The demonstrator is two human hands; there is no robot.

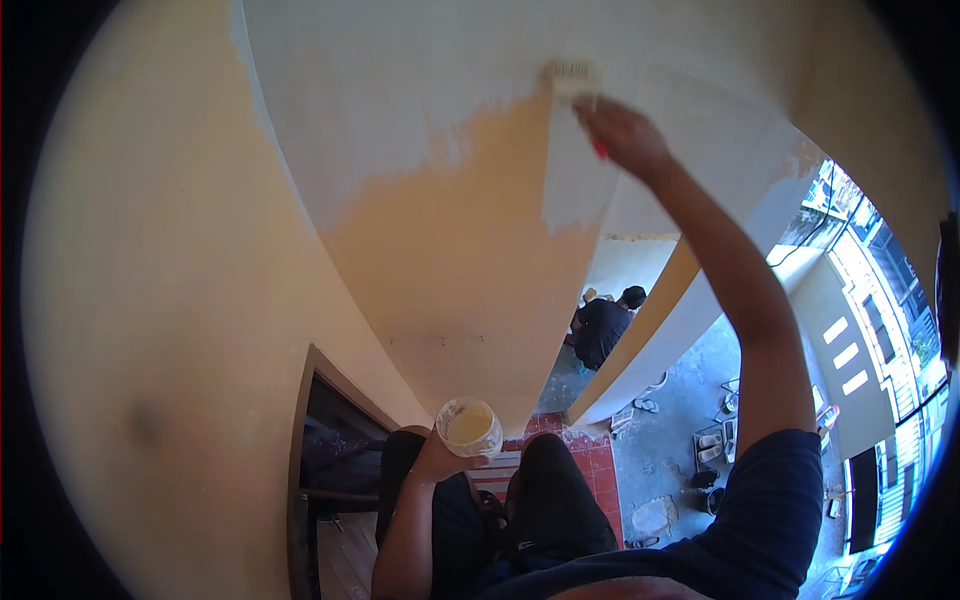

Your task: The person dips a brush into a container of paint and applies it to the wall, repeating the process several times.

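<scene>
1 risk I am monitoring remotely: overreaching with the right hand [630,140], gripping a pale, red-ended paintbrush [574,78] at the tan-and-grey wall [450,230], could be tilting the round, translucent tub [474,451] the left hand [438,460] is clasping, spilling cream-coloured paint [468,426].

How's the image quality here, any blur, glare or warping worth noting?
In the head view, straight edges bow and the corners go black; also in the head view, the right hand and brush look smeared, the outdoor buildings glare bluish-white, and a soft dark spot sits over the left wall.
</scene>
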